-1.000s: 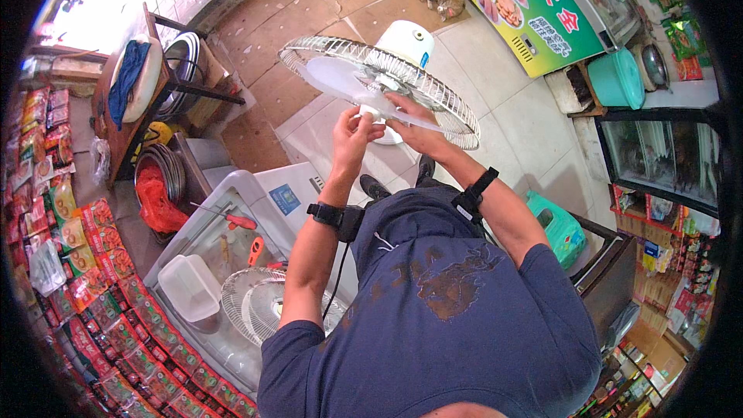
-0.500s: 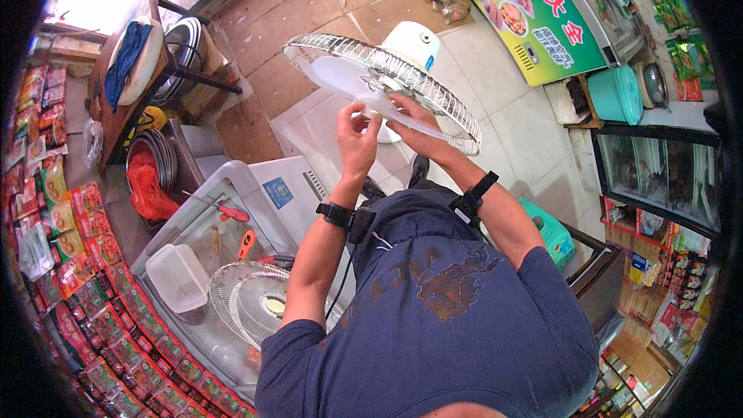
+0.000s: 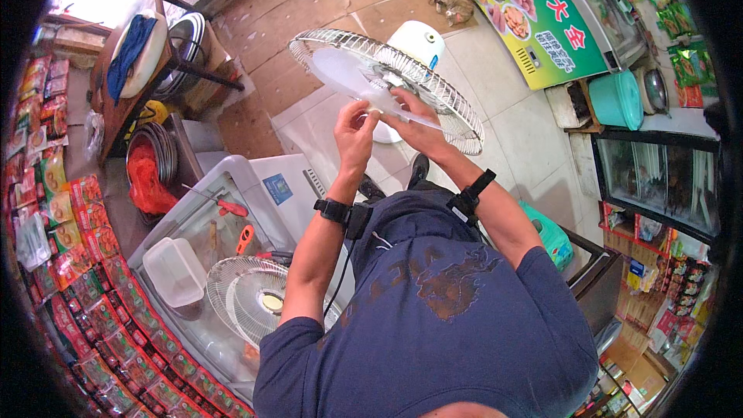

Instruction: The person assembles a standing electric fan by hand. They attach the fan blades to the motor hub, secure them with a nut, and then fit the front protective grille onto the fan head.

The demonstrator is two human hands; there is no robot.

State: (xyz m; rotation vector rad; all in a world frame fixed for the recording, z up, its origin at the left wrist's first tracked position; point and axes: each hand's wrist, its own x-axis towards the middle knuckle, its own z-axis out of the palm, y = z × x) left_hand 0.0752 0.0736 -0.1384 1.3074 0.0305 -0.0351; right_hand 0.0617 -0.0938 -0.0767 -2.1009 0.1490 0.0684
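A white electric fan (image 3: 418,40) stands in front of me with its front side uncovered. Its rear wire grille (image 3: 462,112) tilts upward around the translucent white blades (image 3: 340,71). My left hand (image 3: 356,138) is closed in a pinch at the centre of the blades, and its fingertips hide whatever small part they grip. Across the hub, my right hand (image 3: 420,128) holds a fan blade, its fingers reaching behind it toward the grille. The two hands nearly touch. The front grille (image 3: 240,294), with a pale centre disc, lies on the chest freezer at my left.
On the freezer (image 3: 267,159) lie a red-handled screwdriver (image 3: 232,207), an orange-handled tool (image 3: 244,240) and a white plastic tub (image 3: 174,271). A cat (image 3: 452,5) lies on the floor ahead. Hanging packets line the left side; a green-sided freezer (image 3: 534,23) stands far right.
My left fingers have shifted and drawn closer together at the hub. The right hand keeps its place on the blade. The whole view has moved slightly.
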